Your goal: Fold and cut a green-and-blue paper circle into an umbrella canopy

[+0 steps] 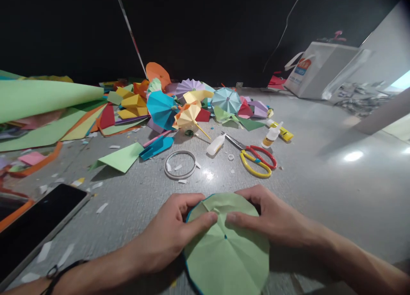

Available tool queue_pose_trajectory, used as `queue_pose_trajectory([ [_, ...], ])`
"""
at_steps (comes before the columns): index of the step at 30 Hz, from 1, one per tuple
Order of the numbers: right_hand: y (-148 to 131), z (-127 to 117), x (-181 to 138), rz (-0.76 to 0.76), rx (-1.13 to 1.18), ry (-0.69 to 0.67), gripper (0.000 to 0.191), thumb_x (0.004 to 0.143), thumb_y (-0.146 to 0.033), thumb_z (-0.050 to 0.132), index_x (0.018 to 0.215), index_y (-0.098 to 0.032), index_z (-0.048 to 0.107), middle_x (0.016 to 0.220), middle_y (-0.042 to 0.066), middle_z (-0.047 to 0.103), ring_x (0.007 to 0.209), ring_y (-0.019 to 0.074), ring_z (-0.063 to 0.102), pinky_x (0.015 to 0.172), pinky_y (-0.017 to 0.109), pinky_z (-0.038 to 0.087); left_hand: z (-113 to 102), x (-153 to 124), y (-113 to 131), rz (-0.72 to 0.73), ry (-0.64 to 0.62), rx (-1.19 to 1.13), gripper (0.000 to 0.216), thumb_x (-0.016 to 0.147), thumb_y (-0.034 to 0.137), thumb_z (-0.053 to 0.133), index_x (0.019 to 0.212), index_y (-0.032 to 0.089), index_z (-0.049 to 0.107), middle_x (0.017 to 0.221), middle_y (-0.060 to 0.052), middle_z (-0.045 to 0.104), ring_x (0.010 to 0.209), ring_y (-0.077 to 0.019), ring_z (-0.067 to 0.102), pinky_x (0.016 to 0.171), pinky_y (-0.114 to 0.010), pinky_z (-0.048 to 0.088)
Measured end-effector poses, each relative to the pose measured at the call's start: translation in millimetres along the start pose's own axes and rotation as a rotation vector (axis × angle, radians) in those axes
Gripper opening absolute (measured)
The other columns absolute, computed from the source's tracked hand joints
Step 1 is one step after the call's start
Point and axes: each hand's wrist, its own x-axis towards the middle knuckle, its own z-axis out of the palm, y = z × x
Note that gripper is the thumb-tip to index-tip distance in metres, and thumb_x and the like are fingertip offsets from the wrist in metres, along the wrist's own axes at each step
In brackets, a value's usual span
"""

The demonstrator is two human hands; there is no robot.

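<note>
Green paper disc (pixel 226 248) under both hands; left hand (pixel 163 233), right hand (pixel 269 214) curved over rim, thumbs pressing fold lines; hard pressure could crease paper, buckle rim; red-yellow scissors (pixel 256 160) beyond disc

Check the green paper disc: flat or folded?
Partly folded: the green paper disc has radial creases, and its far side is pinched up between the left hand and right hand.

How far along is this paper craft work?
Done: a blue paper parasol and a yellow paper parasol lie assembled in the pile. In hand: the left hand and right hand press a pleated green paper disc. Left: a stack of coloured paper sheets, unfolded.
</note>
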Motion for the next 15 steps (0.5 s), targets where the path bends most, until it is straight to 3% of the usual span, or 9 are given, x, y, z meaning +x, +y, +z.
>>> queue_pose_trajectory([
  [10, 2.8, -6.0, 1.2, -0.028, 0.025, 0.051, 0.052, 0.088, -0.064, 0.073, 0.089, -0.012, 0.074, 0.077, 0.004, 0.068, 0.062, 0.0108, 0.056, 0.056, 0.022, 0.044, 2.2, 2.7, 2.6, 0.053, 0.033, -0.073, 0.035, 0.088, 0.045, 0.083, 0.105, 0.016, 0.078, 0.089, -0.007, 0.079, 0.078, -0.0200, 0.071, 0.073, -0.028, 0.056],
  [15, 6.8, -12.1, 4.7, -0.136, 0.068, 0.106, 0.052, 0.088, -0.065, 0.074, 0.085, -0.014, 0.070, 0.074, 0.000, 0.061, 0.063, 0.0094, 0.051, 0.054, 0.021, 0.039, 1.8, 4.0, -1.1, 0.112, 0.150, -0.132, 0.035, 0.087, 0.045, 0.083, 0.104, 0.016, 0.078, 0.087, -0.006, 0.077, 0.076, -0.0187, 0.070, 0.070, -0.026, 0.056],
])
